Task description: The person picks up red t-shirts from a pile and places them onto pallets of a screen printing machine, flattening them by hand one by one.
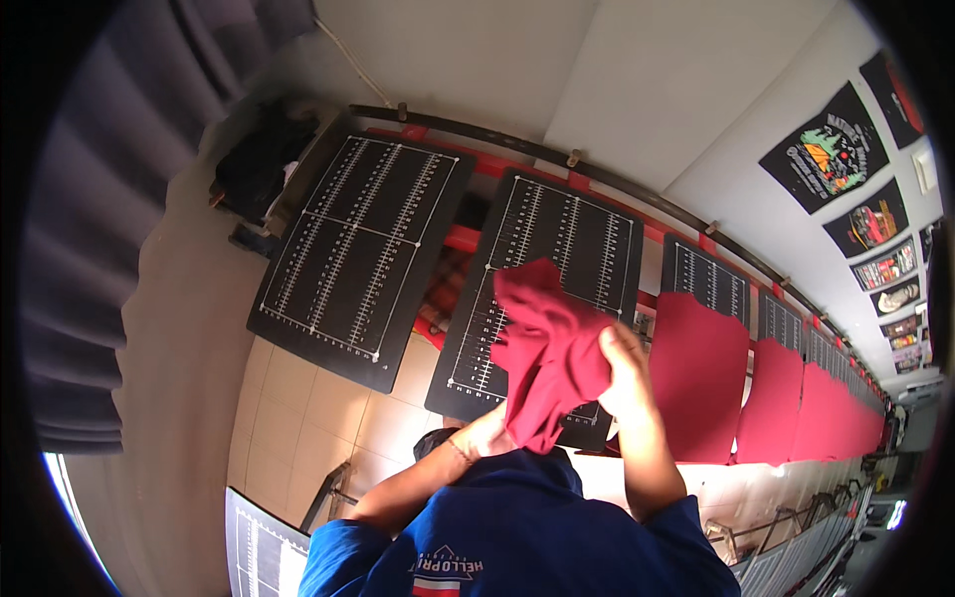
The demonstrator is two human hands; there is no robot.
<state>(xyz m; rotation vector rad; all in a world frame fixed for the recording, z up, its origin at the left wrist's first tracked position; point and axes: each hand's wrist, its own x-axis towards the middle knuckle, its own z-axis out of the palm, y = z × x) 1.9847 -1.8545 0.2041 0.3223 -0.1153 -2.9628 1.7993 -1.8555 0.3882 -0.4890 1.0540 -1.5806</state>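
Note:
A crumpled piece of dark red fabric [542,348] hangs in loose folds between my two hands, over a black printing board [537,229] with white ruler lines. My left hand [485,434] is closed on its lower left edge, with the fingers partly hidden by the cloth. On the right side, my right hand [624,370] grips the fabric, its thumb toward the top. Just right of that hand, a flat dark red fabric piece [696,373] lies spread over the neighbouring board.
Another ruled black board [358,244] stands bare at the left. More red pieces [771,398] cover boards along the row to the right. A dark rail [537,151] runs behind them. A grey curtain [109,219] hangs at far left; printed panels [828,149] are on the wall.

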